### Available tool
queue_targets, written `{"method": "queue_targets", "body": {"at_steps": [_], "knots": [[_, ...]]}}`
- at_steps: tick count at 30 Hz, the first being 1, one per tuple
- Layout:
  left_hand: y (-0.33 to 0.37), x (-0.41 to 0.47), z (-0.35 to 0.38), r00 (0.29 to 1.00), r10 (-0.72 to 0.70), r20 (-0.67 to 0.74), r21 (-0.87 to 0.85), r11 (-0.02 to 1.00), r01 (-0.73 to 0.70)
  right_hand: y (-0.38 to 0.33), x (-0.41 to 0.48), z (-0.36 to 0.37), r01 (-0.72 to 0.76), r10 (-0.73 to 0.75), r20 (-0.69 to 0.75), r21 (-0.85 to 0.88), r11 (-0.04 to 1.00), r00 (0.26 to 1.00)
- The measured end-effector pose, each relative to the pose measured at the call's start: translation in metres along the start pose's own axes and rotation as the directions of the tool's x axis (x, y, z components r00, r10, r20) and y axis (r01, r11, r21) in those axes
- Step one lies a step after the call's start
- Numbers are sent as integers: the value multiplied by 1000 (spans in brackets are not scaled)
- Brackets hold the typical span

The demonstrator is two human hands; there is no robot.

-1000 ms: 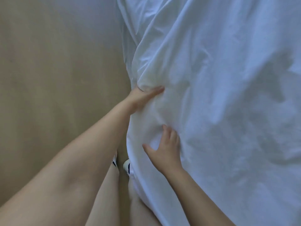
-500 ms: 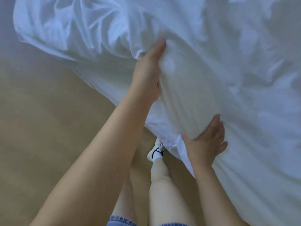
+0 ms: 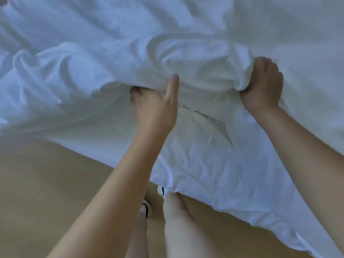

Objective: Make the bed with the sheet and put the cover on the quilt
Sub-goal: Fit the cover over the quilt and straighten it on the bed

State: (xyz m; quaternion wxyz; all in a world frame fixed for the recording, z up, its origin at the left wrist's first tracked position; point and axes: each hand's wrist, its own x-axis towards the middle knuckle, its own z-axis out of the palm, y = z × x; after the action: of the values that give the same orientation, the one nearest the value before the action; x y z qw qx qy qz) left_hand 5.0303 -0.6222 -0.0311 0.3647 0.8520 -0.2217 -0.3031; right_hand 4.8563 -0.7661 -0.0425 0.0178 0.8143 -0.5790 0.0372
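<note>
Right hand [image 3: 262, 85] now gripping sheet [image 3: 204, 161], tan floor [image 3: 55, 183]

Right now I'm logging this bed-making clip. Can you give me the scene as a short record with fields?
left hand: fingers tucked under a fold of the white fabric, thumb laid on top
right hand: grips a bunched roll of the same fabric
fabric state: crumpled, near edge hanging toward the floor
floor: tan, under the hanging edge
shoes: white, partly hidden by the fabric's edge
</note>
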Motion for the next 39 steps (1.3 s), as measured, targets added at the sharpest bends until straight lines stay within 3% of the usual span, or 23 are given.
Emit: {"method": "queue_targets", "body": {"at_steps": [3,6,8,11,13,15,17,20,23,26,29,32,34,36,38,39], "knots": [[-37,-35,60,969,-140,204,171,980,106,15,-2,44,35,-33,67,-41,999,997],[-97,-51,99,900,-231,370,594,804,-38,32,0,76,105,-105,3,-78,991,994],[-117,-48,109,903,-145,405,687,700,-196,41,5,88,146,-157,-97,-109,983,983],[-109,-27,120,900,147,410,614,685,-392,48,13,90,174,-181,-72,-95,980,981],[-99,-22,135,765,277,581,538,575,-616,48,22,89,172,-172,7,-41,984,985],[-98,-33,147,580,118,806,489,418,-766,48,29,86,172,-171,26,-29,985,985],[-107,-45,151,519,6,855,492,308,-814,48,31,86,175,-174,30,-34,984,984],[-114,-42,154,525,112,843,485,263,-834,47,27,88,154,-152,32,-33,988,988],[-107,-19,163,619,497,608,607,211,-766,44,23,86,129,-127,44,-41,991,991],[-98,5,172,608,625,489,680,164,-714,45,19,88,103,-102,18,-43,994,995],[-89,-4,169,650,588,482,639,272,-720,43,16,82,102,-101,20,-28,994,995],[-90,-45,141,619,574,537,470,405,-784,41,11,77,103,-103,19,10,995,995],[-96,-70,104,647,557,521,458,457,-762,38,2,69,108,-109,43,27,994,993],[-103,-74,75,708,427,562,494,513,-702,35,-7,61,93,-95,38,51,994,995],[-103,-69,67,757,231,612,592,501,-632,24,-20,59,68,-73,50,82,994,996],[-95,-74,64,766,213,607,582,537,-611,19,-30,59,55,-60,64,82,995,996]]}}
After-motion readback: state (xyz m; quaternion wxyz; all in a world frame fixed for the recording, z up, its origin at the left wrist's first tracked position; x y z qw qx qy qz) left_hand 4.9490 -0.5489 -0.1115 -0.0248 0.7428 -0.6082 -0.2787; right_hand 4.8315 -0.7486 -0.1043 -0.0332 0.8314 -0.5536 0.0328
